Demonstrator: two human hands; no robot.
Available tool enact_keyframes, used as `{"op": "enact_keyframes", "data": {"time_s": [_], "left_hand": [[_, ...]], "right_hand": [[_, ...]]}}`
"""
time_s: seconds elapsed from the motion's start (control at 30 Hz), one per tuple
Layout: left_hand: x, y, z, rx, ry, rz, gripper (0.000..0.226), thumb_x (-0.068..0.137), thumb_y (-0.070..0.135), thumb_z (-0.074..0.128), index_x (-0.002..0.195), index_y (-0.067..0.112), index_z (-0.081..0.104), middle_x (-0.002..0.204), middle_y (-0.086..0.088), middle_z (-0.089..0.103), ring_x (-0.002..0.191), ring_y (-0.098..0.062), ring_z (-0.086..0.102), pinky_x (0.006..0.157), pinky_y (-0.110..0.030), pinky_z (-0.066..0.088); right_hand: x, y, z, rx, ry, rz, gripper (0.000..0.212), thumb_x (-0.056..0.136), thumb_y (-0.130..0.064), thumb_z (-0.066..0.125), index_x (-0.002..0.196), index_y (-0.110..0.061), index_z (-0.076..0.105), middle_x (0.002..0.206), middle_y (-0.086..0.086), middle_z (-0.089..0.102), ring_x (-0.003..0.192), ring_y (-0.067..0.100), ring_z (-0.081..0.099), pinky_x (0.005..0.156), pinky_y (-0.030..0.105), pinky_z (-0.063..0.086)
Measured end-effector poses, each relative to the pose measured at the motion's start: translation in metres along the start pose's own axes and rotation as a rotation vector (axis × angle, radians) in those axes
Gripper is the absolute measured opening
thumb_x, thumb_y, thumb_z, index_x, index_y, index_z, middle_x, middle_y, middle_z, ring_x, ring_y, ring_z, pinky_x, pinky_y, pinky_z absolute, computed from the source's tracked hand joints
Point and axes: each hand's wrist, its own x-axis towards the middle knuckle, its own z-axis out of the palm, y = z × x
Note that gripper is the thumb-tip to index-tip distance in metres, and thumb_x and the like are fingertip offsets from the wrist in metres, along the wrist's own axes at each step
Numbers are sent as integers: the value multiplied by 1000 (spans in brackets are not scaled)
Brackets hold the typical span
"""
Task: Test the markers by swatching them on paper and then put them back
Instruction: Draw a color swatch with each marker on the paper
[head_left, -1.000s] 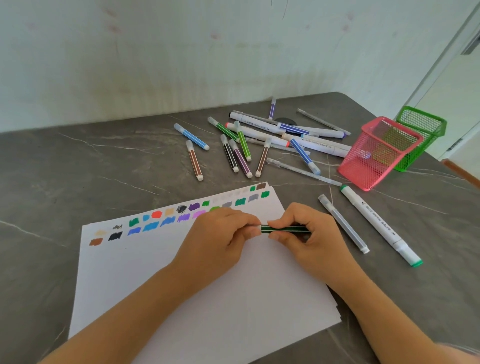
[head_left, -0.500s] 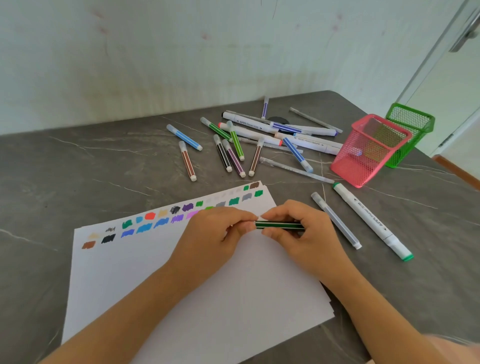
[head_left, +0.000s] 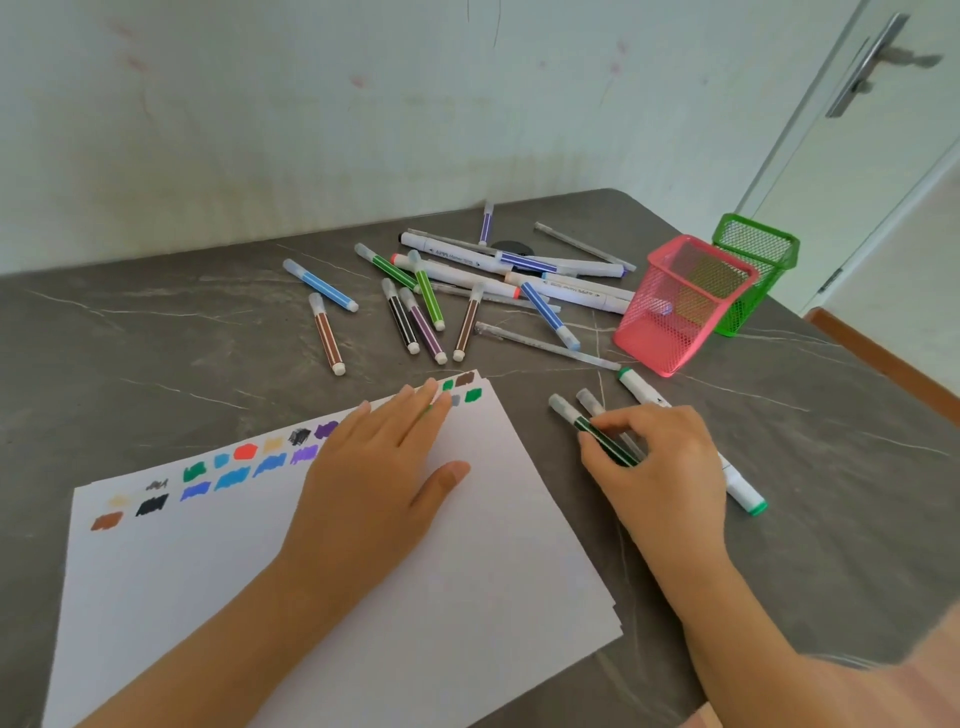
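Pinches the capped dark green marker (head_left: 586, 426) in the curled fingers of the right hand (head_left: 660, 467), just right of the paper (head_left: 467, 571) and near the pink mesh basket (head_left: 675, 306). Rests the left hand (head_left: 379, 467) flat on the paper, fingers straight, tips reaching the colour swatches (head_left: 234, 467).

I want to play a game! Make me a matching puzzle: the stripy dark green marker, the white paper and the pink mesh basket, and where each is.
1 dark green striped marker
2 white paper sheet
3 pink mesh basket

A beside the green mesh basket
B under the flat left hand
C gripped by the right hand

Pairs: 1-C, 2-B, 3-A
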Motion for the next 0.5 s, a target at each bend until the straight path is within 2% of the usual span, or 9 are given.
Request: {"op": "enact_keyframes", "data": {"time_s": [0.13,0.33,0.5], "left_hand": [[-2,-2,1,19,-70,-43,65,92,55,24,132,13,54,136,-3,54,120,-22,56,99,-39,31],[-1,0,0,76,-26,-40,61,91,53,29,125,13,60,127,-4,61,109,-21,63,87,-34,40],[-1,-1,0,82,-52,-55,61,91,54,27,125,15,60,128,-1,60,110,-19,63,88,-32,39]], "right_hand": [[0,1,3,-67,1,-13,11,73,-21,79,81,-24,72,77,-12,67,82,10,50,69,24,38],[0,4,5,-59,7,-32,11,74,-22,79,82,-24,72,80,-14,67,84,10,49,71,20,35],[20,1,3,5,24,-56,16,75,-28,77,89,-22,73,89,-10,67,88,8,48,75,19,35]]}}
